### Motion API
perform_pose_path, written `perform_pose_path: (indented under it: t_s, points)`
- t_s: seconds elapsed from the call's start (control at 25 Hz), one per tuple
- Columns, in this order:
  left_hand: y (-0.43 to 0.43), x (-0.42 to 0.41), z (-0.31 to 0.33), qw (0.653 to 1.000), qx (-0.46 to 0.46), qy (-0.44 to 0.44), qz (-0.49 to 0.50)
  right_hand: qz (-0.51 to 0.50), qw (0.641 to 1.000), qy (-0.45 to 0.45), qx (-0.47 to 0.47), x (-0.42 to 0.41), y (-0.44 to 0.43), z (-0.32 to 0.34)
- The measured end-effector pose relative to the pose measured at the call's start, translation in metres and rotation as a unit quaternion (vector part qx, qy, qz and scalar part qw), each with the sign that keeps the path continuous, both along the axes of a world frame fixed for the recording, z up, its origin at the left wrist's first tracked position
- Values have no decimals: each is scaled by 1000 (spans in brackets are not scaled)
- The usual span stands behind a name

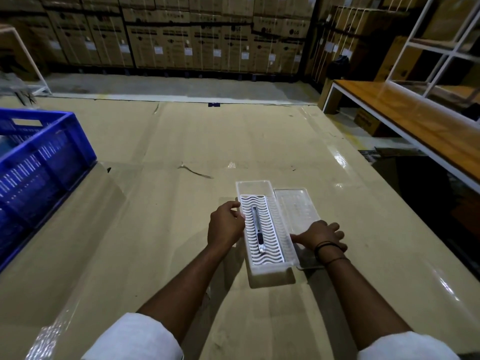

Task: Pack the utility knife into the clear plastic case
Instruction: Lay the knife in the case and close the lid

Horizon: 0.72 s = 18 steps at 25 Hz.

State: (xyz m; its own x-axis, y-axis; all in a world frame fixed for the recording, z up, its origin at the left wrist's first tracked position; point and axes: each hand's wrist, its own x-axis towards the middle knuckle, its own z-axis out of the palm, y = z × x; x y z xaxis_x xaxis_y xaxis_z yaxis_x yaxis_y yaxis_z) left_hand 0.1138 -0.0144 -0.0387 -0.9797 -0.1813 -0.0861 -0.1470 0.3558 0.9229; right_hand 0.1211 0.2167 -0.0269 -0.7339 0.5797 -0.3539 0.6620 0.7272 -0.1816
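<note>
A clear plastic case [255,187] lies lengthwise on the table, with a white wavy tray [270,224] inside it. The silver utility knife [258,229] rests on that tray, its dark slider toward me. My left hand [225,224] grips the case's left wall, thumb and fingers on the rim. The clear lid [296,207] lies flat just right of the case. My right hand [322,236] presses on the lid's near end, fingers spread over it and thumb toward the case.
A blue slatted crate [39,157] stands at the table's left edge. A wooden bench [415,120] with a white frame runs along the right. Stacked cardboard boxes [181,35] fill the back wall. The table [155,229] is covered in taped cardboard.
</note>
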Motion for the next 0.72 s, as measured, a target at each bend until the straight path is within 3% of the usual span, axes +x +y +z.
perform_pose_path:
  t_s: [0.36, 0.56, 0.72]
  points:
    - [0, 1, 2, 1000, -4, 4, 7, 20, 998, 36, 47, 6, 3, 3]
    - [-2, 1, 1, 1000, -4, 0, 7, 56, 996, 68, -25, 8, 5, 24]
    - [-2, 1, 0, 1000, -3, -2, 7, 115, 979, 166, -21, 14, -7, 57]
